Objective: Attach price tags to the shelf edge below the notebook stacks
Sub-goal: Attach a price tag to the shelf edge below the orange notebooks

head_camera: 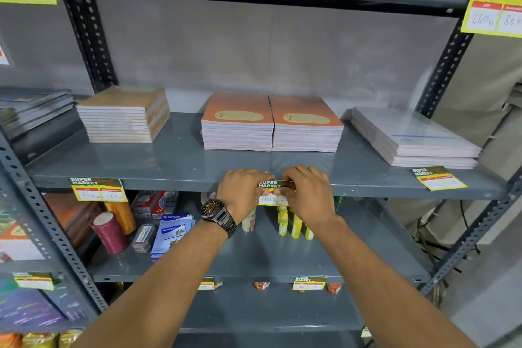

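Note:
A green, red and yellow price tag (pixel 271 192) sits against the grey shelf edge (pixel 183 185), just below two orange notebook stacks (pixel 271 124). My left hand (pixel 243 192), with a dark watch on its wrist, presses on the tag's left part. Fingers of my right hand (pixel 308 192) cover the tag's right part. Both hands touch the tag and the shelf edge. One price tag (pixel 97 189) hangs on the edge below the tan notebook stack (pixel 124 114). Another tag (pixel 439 178) lies at the edge below the white notebook stack (pixel 415 138).
Dark books (pixel 31 107) lie at the left of this shelf. The shelf below holds thread spools (pixel 110 232), stapler boxes (pixel 172 232) and yellow bottles (pixel 295 224). Perforated uprights (pixel 87 37) frame the rack. Larger price signs (pixel 494 5) hang from the shelf above.

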### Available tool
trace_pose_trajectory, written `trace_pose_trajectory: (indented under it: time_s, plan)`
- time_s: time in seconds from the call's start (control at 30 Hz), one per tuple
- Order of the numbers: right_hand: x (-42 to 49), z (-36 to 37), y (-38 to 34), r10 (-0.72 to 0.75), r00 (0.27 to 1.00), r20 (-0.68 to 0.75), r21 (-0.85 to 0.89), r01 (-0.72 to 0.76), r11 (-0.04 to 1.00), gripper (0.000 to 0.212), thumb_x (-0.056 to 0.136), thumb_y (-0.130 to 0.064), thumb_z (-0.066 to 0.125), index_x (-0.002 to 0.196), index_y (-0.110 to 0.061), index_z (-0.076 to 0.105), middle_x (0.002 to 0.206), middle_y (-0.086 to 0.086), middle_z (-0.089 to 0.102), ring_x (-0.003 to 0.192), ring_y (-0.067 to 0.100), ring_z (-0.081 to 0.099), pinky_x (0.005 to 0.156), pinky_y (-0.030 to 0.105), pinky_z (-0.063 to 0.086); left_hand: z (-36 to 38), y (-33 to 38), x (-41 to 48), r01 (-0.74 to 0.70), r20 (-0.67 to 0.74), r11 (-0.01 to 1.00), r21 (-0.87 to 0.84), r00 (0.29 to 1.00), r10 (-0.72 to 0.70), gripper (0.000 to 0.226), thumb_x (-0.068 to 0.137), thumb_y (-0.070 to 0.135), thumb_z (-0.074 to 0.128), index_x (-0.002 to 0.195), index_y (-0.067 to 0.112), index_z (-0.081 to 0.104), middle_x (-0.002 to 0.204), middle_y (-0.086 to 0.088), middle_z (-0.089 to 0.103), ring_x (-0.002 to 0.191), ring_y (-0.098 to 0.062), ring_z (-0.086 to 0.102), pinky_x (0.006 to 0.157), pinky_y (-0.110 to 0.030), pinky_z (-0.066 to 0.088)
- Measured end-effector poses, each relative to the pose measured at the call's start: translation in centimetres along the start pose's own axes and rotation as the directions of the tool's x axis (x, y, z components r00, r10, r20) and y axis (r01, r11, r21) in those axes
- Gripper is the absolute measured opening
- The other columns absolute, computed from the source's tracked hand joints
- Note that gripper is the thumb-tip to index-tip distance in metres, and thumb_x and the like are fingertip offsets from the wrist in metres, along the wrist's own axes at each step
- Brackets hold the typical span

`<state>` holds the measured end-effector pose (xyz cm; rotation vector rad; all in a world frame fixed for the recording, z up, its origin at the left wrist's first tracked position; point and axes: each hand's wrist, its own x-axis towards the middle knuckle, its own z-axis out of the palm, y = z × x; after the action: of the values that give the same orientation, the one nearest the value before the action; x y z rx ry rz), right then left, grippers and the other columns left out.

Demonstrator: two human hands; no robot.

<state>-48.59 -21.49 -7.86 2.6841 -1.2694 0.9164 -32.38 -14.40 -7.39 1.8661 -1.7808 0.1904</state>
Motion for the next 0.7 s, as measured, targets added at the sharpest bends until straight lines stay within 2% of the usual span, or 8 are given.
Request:
trace_pose_trajectory:
  time_s: [0.23,0.33,0.4,0.5,0.7]
  plan:
    - [-0.5,-0.8,-1.1,0.011,0.999,0.033,-0.05,-0.01,0.999,0.025,0.081,-0.039,0.071,0.098,-0.022,0.065,0.092,-0.003,0.066,0.089,0.025,0.057,0.078,0.039,0.041,0.0,-0.2,-0.3,-0.021,0.013,1.0,0.005,1.0,0.021,0.036,0.084,0.032,0.066,0.119,0.032,0.061,0.115,0.005,0.069,0.099,-0.025,0.062,0.088,-0.039,0.046]
    - [-1.5,-1.6,-0.2,0.008,0.996,0.094,0.116,-0.019,0.993,0.029,0.084,-0.035,0.065,0.11,-0.022,0.066,0.098,0.001,0.068,0.095,0.027,0.059,0.082,0.04,0.046,-0.2,-0.1,-0.1,-0.034,0.055,0.999,0.0,0.998,0.034,0.044,0.083,0.046,0.062,0.124,0.032,0.055,0.119,0.004,0.066,0.106,-0.026,0.059,0.091,-0.041,0.045]
    - [-2.7,-2.4,1.1,-0.009,0.993,0.116,0.213,-0.016,0.977,0.034,0.085,-0.029,0.066,0.119,-0.026,0.064,0.111,-0.003,0.068,0.104,0.022,0.06,0.089,0.038,0.048,-0.5,0.1,0.2,-0.03,0.086,1.0,0.0,0.996,0.03,0.051,0.082,0.054,0.058,0.128,0.031,0.05,0.123,0.002,0.063,0.111,-0.027,0.056,0.093,-0.043,0.044]
    - [-4.1,-4.3,3.9,-0.001,0.998,0.059,0.26,-0.015,0.965,0.035,0.086,-0.033,0.07,0.12,-0.028,0.062,0.121,-0.008,0.066,0.109,0.015,0.059,0.091,0.028,0.047,-0.4,1.7,0.7,-0.027,0.077,1.0,-0.011,0.997,0.027,0.052,0.083,0.053,0.057,0.129,0.03,0.049,0.127,0.0,0.059,0.115,-0.028,0.051,0.094,-0.043,0.041]
    - [-5.1,-9.4,12.1,0.152,0.985,-0.081,0.319,-0.119,0.94,0.03,0.085,-0.03,0.072,0.114,-0.023,0.068,0.115,-0.005,0.067,0.105,0.004,0.057,0.084,-0.001,0.033,2.3,9.0,2.7,-0.055,0.029,0.994,-0.097,0.998,0.058,0.039,0.086,0.044,0.057,0.121,0.029,0.055,0.124,0.002,0.058,0.114,-0.025,0.049,0.094,-0.04,0.039]
